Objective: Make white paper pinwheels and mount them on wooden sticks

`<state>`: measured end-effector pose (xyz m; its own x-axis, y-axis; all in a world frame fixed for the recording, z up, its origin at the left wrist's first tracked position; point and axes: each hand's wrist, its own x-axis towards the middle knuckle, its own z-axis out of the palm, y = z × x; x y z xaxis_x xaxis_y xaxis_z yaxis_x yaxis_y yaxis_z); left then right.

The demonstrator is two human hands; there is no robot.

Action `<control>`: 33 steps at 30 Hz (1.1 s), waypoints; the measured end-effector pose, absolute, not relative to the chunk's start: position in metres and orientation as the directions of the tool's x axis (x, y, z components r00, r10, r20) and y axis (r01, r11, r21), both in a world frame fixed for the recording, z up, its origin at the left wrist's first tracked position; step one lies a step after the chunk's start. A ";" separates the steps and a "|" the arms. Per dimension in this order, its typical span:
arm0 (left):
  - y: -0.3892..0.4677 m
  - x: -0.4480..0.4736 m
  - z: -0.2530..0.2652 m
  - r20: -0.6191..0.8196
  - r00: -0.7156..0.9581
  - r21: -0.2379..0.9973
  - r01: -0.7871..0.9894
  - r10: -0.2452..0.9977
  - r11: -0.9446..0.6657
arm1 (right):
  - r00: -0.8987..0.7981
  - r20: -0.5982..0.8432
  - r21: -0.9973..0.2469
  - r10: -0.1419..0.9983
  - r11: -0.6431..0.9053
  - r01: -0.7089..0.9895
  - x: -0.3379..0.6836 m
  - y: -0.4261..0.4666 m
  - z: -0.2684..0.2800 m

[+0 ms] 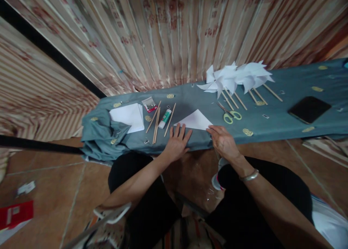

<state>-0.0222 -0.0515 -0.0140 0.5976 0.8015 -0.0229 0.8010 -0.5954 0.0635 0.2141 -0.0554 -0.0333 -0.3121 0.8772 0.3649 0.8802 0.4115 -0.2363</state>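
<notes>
A sheet of white paper [196, 120], folded into a triangle, lies on the cloth-covered bench with its peak pointing away from me. My left hand [177, 142] rests with spread fingers on the paper's left end and lower edge. At the right corner, my right hand [223, 142] pinches the paper between thumb and fingers. Just left of the paper are several wooden sticks [170, 120] and a green-and-white glue stick [164, 119]. Scissors [231, 115] with yellow-green handles lie to its right.
White paper pinwheels [236, 77] on sticks lie at the back right, and a dark phone [309, 110] lies farther right. A stack of white paper [127, 117] and a small packet of pins [149, 104] are at the left. A curtain [168, 35] hangs behind the bench.
</notes>
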 end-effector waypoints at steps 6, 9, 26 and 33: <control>-0.059 -0.035 -0.009 -0.041 0.584 0.043 0.812 0.811 -0.583 | -0.327 0.351 -0.244 0.878 0.422 0.873 0.214 -0.055 -0.034; -0.060 -0.034 -0.011 -0.019 0.573 0.052 0.819 0.820 -0.571 | -0.236 0.369 -0.258 0.899 0.343 0.903 0.212 -0.050 -0.032; -0.064 -0.029 -0.015 0.034 0.513 0.129 0.849 0.858 -0.513 | 0.164 0.129 -0.765 0.978 -0.007 0.644 0.222 -0.004 -0.036; -0.054 -0.023 -0.016 0.161 0.421 0.320 0.834 0.893 -0.450 | 0.255 -0.005 -0.988 0.967 -0.045 0.148 0.223 0.000 -0.031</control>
